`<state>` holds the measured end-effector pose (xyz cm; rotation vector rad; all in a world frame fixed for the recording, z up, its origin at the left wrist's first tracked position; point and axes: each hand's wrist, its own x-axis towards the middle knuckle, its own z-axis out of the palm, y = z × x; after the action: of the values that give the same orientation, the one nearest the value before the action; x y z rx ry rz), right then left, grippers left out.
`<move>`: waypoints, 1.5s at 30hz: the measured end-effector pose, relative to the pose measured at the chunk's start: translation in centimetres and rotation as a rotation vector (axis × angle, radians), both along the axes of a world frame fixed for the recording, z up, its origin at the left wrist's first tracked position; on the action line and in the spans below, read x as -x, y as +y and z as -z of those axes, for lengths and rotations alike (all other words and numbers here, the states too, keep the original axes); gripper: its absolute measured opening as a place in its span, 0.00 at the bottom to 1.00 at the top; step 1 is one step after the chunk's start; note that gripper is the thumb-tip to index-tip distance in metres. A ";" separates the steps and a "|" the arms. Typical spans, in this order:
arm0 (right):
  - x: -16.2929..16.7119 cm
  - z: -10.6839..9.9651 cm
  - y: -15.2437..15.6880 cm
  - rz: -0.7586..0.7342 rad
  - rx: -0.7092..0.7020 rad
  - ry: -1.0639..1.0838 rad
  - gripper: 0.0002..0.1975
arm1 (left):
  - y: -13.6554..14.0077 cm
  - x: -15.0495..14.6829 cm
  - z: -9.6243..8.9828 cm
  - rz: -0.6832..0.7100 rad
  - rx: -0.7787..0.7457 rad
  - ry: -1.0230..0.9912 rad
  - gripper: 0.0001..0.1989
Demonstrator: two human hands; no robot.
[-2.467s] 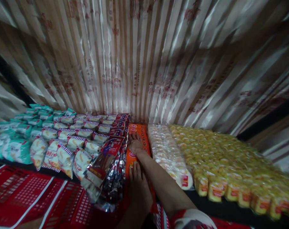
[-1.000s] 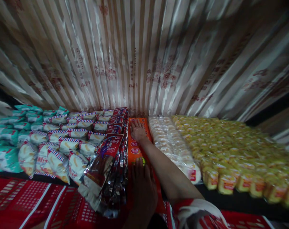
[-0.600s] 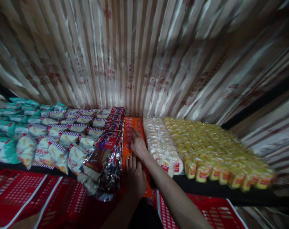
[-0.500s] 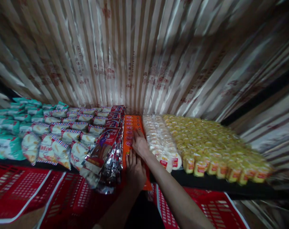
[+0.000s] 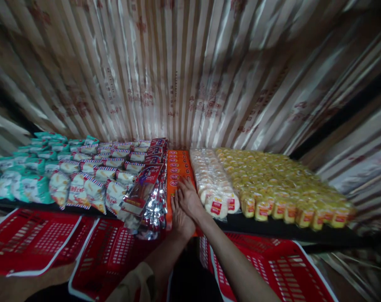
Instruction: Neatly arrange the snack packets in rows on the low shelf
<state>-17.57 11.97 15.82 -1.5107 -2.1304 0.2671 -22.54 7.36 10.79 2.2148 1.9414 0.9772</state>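
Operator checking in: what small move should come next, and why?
I'd probably shift the left hand to the maroon pouches and nudge the front ones back: they lean forward and seem to jut past the front edge of the black shelf, while the orange packs under both hands appear to lie flat.

Dim, muted light throughout. Long pale streaks of glare run down the glossy striped beige-and-brown sheeting point(image 5: 180, 84), with a broad shadow across its upper right. Print on the flat orange plastic packet point(image 5: 179, 167) looks soft; red perforated plastic baskets point(image 5: 29, 241) stretch toward the lower corners.
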 end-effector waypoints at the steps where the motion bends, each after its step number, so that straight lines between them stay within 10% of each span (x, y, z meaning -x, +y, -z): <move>1: -0.2 0.1 -0.3 0.023 -0.022 0.037 0.22 | 0.0 -0.1 0.0 -0.017 0.005 0.004 0.25; 14: -1.2 -1.3 -5.1 0.161 -0.150 0.244 0.24 | -4.9 1.5 -4.2 0.190 0.133 -0.168 0.30; 26: 6.7 -4.2 -9.8 0.136 -0.083 0.266 0.28 | -14.3 14.7 -7.3 0.308 -0.206 -0.117 0.21; 32: 10.2 -4.6 -9.9 0.242 0.126 0.255 0.32 | -14.1 20.6 -7.3 0.157 -0.195 -0.074 0.24; 45: 12.3 -5.0 -6.3 0.230 -0.017 0.185 0.23 | -12.0 22.3 -6.2 0.259 -0.063 0.031 0.27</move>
<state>-29.83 5.64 20.77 -1.6366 -1.7942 0.2934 -44.86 -4.63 16.99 2.4501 1.5994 0.9822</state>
